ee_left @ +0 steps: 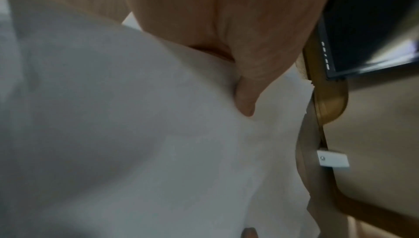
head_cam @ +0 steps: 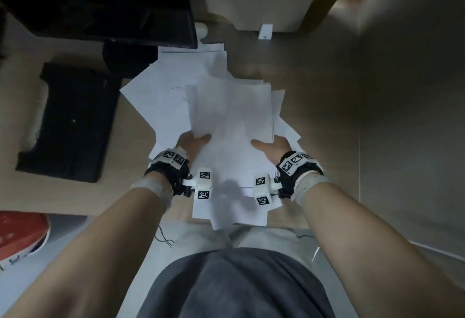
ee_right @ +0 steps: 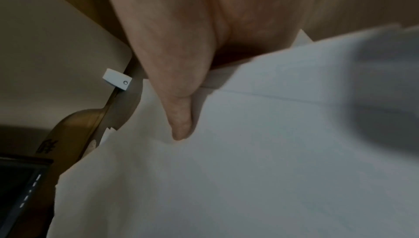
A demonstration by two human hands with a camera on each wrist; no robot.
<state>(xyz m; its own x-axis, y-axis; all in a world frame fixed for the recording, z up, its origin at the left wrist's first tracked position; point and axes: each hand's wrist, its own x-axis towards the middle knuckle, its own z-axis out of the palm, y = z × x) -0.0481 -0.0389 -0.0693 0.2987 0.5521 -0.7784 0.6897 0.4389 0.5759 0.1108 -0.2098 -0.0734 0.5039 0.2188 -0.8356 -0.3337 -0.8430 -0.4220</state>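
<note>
The gathering looks about half done: a sheaf of white paper (head_cam: 234,116) is up off the pale wooden desk (head_cam: 327,116), the left hand (head_cam: 193,141) and right hand (head_cam: 273,147) each grasping a near corner, thumbs on top. Loose sheets (head_cam: 163,96) lie fanned beneath and beyond it, not yet collected, and the edges need squaring. A dark monitor (head_cam: 100,3) and black keyboard (head_cam: 73,121) sit to the left; the room is dim.
</note>
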